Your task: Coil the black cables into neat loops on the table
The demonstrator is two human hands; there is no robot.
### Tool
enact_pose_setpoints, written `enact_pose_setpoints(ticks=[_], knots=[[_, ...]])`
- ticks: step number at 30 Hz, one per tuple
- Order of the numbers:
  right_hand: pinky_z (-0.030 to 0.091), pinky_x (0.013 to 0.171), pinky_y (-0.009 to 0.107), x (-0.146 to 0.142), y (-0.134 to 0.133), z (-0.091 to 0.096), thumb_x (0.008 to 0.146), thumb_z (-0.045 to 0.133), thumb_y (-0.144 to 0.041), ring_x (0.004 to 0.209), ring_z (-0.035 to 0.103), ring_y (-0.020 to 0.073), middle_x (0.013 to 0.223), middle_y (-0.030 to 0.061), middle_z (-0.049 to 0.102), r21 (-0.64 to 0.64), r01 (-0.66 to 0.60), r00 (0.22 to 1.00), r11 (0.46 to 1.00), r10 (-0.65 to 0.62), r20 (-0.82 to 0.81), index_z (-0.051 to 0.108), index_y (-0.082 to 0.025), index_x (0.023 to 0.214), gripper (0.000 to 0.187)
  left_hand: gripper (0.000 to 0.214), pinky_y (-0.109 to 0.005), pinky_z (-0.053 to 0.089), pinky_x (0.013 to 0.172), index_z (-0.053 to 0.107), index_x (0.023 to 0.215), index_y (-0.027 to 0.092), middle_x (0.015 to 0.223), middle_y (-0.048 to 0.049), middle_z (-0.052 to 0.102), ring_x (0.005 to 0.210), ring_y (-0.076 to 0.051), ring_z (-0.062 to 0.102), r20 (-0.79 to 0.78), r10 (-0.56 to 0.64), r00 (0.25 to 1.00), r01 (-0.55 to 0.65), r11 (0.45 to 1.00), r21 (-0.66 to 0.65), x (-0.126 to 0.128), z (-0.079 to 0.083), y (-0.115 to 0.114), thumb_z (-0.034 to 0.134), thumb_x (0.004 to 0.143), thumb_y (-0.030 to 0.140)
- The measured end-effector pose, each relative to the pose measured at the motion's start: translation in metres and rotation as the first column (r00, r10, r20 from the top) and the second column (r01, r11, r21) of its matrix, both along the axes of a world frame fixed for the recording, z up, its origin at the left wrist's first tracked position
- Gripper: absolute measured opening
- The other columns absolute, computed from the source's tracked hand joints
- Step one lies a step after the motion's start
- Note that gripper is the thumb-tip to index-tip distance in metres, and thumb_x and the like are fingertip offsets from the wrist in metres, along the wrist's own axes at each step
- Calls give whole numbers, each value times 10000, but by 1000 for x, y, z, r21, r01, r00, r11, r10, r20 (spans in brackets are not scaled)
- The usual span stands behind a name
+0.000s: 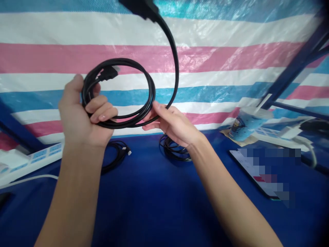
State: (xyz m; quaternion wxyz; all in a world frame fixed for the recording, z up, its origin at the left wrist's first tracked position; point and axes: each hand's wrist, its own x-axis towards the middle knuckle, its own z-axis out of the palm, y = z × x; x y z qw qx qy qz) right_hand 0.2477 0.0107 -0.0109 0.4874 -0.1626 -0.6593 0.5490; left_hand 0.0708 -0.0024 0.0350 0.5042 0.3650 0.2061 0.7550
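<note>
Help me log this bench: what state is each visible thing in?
Held cable: coiled, one end arching free
Left hand: closed around it
Right hand: gripping it lower right
Resting left cable: coiled
Resting right cable: coiled, partly hidden
Cup: standing, straw in
Phone: screen up, partly pixelated
Left power strip: lying, partly out of frame
Right power strip: adapter plugged in
Striped sheet: hanging

A blue cup [239, 127] with a straw [263, 103] stands on brown paper [250, 140]; right of the cup lies a white power strip [272, 134], in front a phone [253, 173], behind it striped sheeting [210, 31], far left a second strip [48, 154].
</note>
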Motion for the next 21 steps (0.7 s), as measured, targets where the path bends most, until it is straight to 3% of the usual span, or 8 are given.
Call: enact_pose_setpoints(ticks=[4,8,11,13,15,18,21], knots=[[513,770,304,-6,-7,7,923,473,-529,854,598,161,885,33,636,121,252,962,960,-262,73,646,-193,803,397,232,-121,364,373,506,582,154,389,90,239,342,-24,211,-72,147,987,-152,985,-79,19,-11,3,471,763,14],[502,652,264,-7,-4,6,938,472,-462,706,595,136,763,31,606,93,389,920,917,-392,16,610,-166,757,373,210,-195,456,434,497,571,169,443,55,389,408,-68,405,-211,196,958,-208,977,-37,23,-14,2,524,762,87],[455,466,243,-5,-1,6,941,457,-407,463,523,113,572,-3,519,-64,475,880,878,-475,22,584,-154,757,338,193,-193,424,388,541,636,173,490,41,463,424,-78,447,-266,102,958,-115,993,-32,20,-12,2,535,826,205],[386,368,234,-2,0,7,934,440,-371,352,441,107,486,-28,463,-214,469,882,857,-466,68,578,-150,824,283,239,-160,373,350,559,657,161,515,34,501,408,-59,446,-283,54,958,-66,997,-34,17,-11,3,492,871,243],[343,339,228,3,3,7,923,428,-340,320,407,113,438,-40,435,-299,442,896,846,-435,94,571,-141,908,245,232,-142,268,283,558,657,151,483,36,501,338,-44,387,-323,109,940,-125,992,-28,13,-13,7,489,865,229],[331,370,203,12,6,8,892,452,-259,360,427,117,394,-71,348,-290,456,887,841,-457,70,553,-133,970,180,93,-175,141,227,540,673,173,375,76,427,235,-46,234,-409,274,870,-275,960,59,3,-18,15,563,749,125],[308,400,180,25,7,15,886,466,-185,349,320,78,384,-103,225,-248,475,873,844,-487,14,553,-132,940,116,81,-178,152,236,567,715,196,359,78,445,226,-55,232,-629,260,733,-267,960,86,-14,-23,21,622,695,140]])
